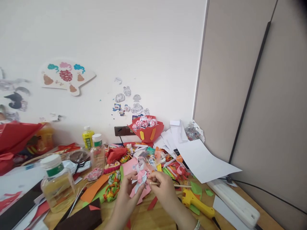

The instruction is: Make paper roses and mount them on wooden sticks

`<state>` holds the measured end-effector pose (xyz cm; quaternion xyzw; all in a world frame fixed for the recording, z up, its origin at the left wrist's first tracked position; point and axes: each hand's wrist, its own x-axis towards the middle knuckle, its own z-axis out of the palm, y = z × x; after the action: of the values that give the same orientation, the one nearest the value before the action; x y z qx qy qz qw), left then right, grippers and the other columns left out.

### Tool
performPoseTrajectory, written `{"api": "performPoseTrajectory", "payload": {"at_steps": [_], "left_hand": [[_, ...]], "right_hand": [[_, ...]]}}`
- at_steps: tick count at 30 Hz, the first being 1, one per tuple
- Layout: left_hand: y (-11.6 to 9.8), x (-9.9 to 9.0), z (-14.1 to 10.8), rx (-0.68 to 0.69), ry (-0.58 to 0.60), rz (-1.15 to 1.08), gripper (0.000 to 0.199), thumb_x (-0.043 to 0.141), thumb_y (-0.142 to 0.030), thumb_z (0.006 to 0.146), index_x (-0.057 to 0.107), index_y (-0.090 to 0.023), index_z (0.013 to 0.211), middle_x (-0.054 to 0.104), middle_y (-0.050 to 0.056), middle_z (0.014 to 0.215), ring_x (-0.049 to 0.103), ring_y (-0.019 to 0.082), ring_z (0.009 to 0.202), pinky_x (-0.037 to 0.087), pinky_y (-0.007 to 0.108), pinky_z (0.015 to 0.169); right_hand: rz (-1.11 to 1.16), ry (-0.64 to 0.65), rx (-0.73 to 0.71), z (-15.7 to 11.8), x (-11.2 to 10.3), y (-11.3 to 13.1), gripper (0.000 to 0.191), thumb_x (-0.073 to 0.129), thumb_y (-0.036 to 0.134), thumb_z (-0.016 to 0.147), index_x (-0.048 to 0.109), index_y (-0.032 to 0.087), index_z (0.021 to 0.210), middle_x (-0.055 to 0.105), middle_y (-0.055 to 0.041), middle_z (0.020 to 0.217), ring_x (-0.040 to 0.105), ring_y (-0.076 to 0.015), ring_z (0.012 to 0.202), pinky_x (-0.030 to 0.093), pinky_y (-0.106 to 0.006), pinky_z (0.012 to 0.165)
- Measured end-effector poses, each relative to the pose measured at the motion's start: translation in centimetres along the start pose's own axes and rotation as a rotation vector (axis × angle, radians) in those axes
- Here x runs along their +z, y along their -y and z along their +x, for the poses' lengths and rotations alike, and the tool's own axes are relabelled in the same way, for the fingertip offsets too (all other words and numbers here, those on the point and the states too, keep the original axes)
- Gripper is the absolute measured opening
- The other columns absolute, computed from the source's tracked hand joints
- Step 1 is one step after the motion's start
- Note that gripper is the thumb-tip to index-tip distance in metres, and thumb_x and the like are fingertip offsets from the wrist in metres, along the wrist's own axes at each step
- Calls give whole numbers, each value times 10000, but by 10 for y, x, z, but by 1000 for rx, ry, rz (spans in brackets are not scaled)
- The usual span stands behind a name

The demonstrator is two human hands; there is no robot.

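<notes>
A pink and white paper flower (141, 175) is held in front of me, low in the middle of the head view. My left hand (126, 188) is closed on its left side, thumb and fingers pinching the petals. From the right, my right hand (164, 188) grips a thin wooden stick (182, 186), which pokes out to both sides of the hand. The right fingertips are at the flower's edge; whether they also pinch a petal I cannot tell. Pink paper sheets (144, 194) lie beneath the flower. A yellow glue gun (197, 203) rests right of my right hand.
Paper scraps and folded strips heap up behind my hands. A red paper bouquet (146, 131) stands by the wall. On the left are a large clear jar (59, 188), a smaller jar (98, 156) and a yellow bottle (88, 138). A white power strip (236, 204) lies right.
</notes>
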<state>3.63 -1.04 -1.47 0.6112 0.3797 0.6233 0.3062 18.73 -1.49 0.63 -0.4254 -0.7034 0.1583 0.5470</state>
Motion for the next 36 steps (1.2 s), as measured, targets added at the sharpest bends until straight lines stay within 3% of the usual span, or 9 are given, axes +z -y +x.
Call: {"api": "performPoseTrajectory", "payload": {"at_steps": [6, 12, 18, 23, 31, 36], "left_hand": [[1, 0, 1, -29, 6, -36, 323, 686, -437, 699, 487, -217, 828, 534, 66, 1052, 548, 253, 1092, 498, 393, 883], [3, 0, 2, -51, -44, -65, 331, 691, -425, 696, 480, -213, 839, 532, 70, 1051, 584, 256, 1027, 516, 402, 834], [10, 0, 1, -17, -86, -52, 318, 690, -414, 695, 494, -222, 856, 533, 50, 999, 567, 256, 1046, 522, 390, 831], [11, 0, 2, -5, -143, -33, 329, 705, -405, 682, 521, -218, 880, 541, 39, 954, 564, 248, 1033, 502, 397, 860], [-9, 3, 4, -32, -57, -189, 311, 707, -383, 694, 487, -217, 839, 566, 9, 865, 618, 175, 781, 529, 287, 659], [-18, 4, 5, -116, -76, -242, 388, 751, -433, 619, 505, -210, 818, 593, -1, 812, 617, 172, 757, 513, 266, 646]], "right_hand": [[33, 11, 5, 0, -1, 1, 152, 549, 135, 709, 682, 199, 747, 686, -9, 704, 614, -140, 607, 447, -208, 546], [-171, -14, -309, -3, -3, 3, 265, 461, 156, 801, 685, 206, 934, 711, -41, 757, 639, -165, 651, 478, -248, 602], [-380, 18, -509, -9, 1, 1, 359, 362, 109, 818, 609, 123, 1078, 693, -94, 820, 638, -204, 715, 488, -296, 603], [-454, 29, -546, -11, 4, -3, 386, 358, 114, 827, 559, 95, 1156, 685, -94, 810, 629, -214, 678, 478, -310, 570], [-412, -48, -531, -5, -8, -7, 421, 359, 72, 783, 568, 139, 1142, 646, -45, 673, 578, -172, 574, 426, -264, 506], [-419, -68, -559, -7, -4, -6, 446, 365, 69, 771, 558, 162, 1163, 679, -51, 746, 605, -178, 609, 441, -270, 525]]}}
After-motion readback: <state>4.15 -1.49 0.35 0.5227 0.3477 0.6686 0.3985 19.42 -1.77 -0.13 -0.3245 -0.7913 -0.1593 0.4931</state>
